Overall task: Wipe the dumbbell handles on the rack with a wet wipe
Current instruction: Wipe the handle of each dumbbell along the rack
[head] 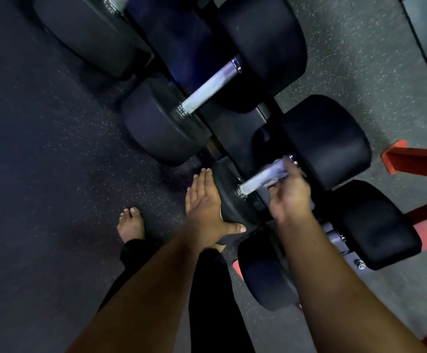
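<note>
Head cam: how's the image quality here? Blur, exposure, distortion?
Head view: dim, bluish light; black dumbbell ends lose detail. Right hand and wipe are motion-blurred on the handle; left hand and upper handle are sharper. Wide-angle stretch at the edges, whole frame tilted.

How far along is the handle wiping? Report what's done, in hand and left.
Done: nothing can be confirmed; no handle shows a visible sign of wiping.
In hand: the right hand grips the wet wipe against the handle of the near dumbbell, while the left hand rests flat on its head.
Possibly left: the next handle up the rack and those beyond.
</note>
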`<move>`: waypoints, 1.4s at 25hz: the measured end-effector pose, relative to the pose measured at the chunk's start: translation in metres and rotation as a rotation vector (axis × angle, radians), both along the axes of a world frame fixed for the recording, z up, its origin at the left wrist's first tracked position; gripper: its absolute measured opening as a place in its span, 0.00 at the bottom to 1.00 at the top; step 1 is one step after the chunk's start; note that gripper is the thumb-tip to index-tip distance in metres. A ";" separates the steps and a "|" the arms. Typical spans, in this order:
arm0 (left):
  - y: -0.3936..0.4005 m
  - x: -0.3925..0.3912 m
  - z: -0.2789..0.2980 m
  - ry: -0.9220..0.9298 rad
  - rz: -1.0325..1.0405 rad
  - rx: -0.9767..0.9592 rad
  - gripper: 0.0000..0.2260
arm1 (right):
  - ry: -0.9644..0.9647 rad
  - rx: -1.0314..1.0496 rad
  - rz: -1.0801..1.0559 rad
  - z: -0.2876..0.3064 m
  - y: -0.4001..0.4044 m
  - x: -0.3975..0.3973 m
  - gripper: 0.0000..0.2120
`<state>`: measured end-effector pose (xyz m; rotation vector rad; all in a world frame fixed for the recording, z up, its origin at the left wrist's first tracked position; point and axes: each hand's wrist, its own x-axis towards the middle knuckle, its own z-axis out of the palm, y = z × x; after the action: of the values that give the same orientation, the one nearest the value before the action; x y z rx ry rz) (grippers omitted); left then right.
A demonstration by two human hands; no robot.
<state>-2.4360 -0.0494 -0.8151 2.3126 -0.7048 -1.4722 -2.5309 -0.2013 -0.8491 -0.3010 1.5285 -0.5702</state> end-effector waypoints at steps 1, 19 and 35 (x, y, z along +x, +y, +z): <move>0.000 0.000 0.000 -0.003 0.006 -0.001 0.71 | -0.015 -0.040 -0.094 -0.001 -0.006 0.000 0.08; 0.000 0.001 0.000 0.017 -0.006 0.008 0.70 | -0.125 0.017 0.200 -0.005 -0.019 -0.002 0.08; 0.000 0.001 0.002 0.020 -0.008 0.002 0.70 | 0.423 -0.200 0.921 -0.016 0.052 -0.054 0.13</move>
<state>-2.4347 -0.0491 -0.8136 2.2958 -0.7086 -1.4975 -2.5853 -0.1493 -0.8653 -1.2588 1.5256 0.0921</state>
